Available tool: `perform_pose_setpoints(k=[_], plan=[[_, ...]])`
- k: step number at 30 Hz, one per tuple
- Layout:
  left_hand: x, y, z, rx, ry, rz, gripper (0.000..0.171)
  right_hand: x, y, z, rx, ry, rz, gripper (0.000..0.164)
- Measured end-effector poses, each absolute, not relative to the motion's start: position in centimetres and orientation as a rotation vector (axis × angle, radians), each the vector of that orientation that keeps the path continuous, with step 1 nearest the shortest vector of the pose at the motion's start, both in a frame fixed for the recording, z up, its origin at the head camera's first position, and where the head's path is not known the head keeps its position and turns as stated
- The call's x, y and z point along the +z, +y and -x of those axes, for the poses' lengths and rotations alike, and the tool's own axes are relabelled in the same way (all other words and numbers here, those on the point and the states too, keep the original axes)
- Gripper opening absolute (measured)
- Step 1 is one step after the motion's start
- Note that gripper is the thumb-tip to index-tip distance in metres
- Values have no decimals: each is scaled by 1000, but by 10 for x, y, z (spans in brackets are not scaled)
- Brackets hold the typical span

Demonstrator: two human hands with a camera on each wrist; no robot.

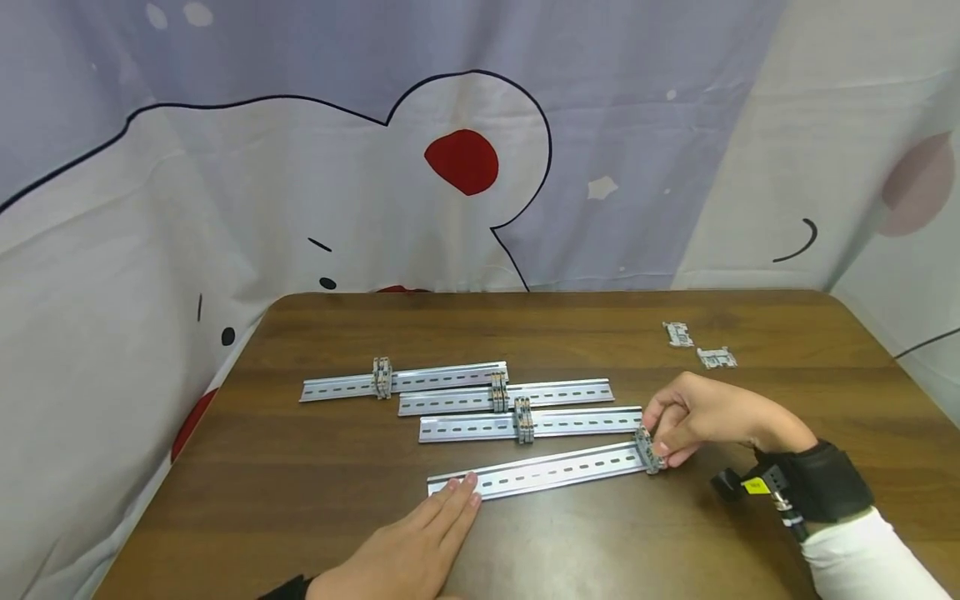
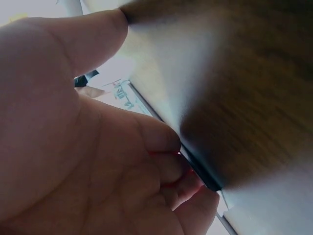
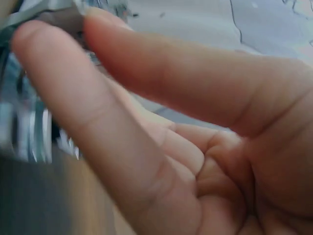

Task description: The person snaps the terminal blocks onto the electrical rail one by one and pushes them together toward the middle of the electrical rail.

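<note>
The nearest slotted metal DIN rail (image 1: 558, 472) lies slightly aslant on the table. My left hand (image 1: 408, 542) rests its straight fingers on that rail's left end; the left wrist view has the fingertips against the rail's dark edge (image 2: 203, 171). At the rail's right end, my right hand (image 1: 701, 417) pinches a thin grey terminal block (image 1: 647, 451) between thumb and fingers. Close up in the right wrist view, two fingertips (image 3: 36, 36) touch the block (image 3: 63, 17). Whether the block is fully seated on the rail cannot be made out.
Behind lie three more DIN rails, the front one (image 1: 465, 428), the middle one (image 1: 442, 403) and the back one (image 1: 337, 388), each carrying grey terminal blocks. Two loose terminal blocks, one (image 1: 678, 334) beside the other (image 1: 717, 358), lie at the back right of the wooden table (image 1: 300, 467).
</note>
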State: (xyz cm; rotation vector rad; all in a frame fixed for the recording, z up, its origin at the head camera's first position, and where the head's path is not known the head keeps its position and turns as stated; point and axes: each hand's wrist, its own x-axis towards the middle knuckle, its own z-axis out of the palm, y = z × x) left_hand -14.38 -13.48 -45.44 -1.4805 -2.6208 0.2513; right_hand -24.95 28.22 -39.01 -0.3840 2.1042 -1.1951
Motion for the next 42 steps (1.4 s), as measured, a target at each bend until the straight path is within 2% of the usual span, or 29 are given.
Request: perform_pose_setpoints(k=[6, 29, 42], plan=[[-456, -134, 144, 232, -2604, 1466, 85, -391, 258, 244, -1215, 2126, 397, 36], [-452, -132, 142, 157, -2694, 1445, 89, -415, 175, 226, -1516, 2010, 356, 35], [-456, -133, 142, 176, -2561, 1418, 87, -415, 166, 223, -1501, 2018, 366, 37]])
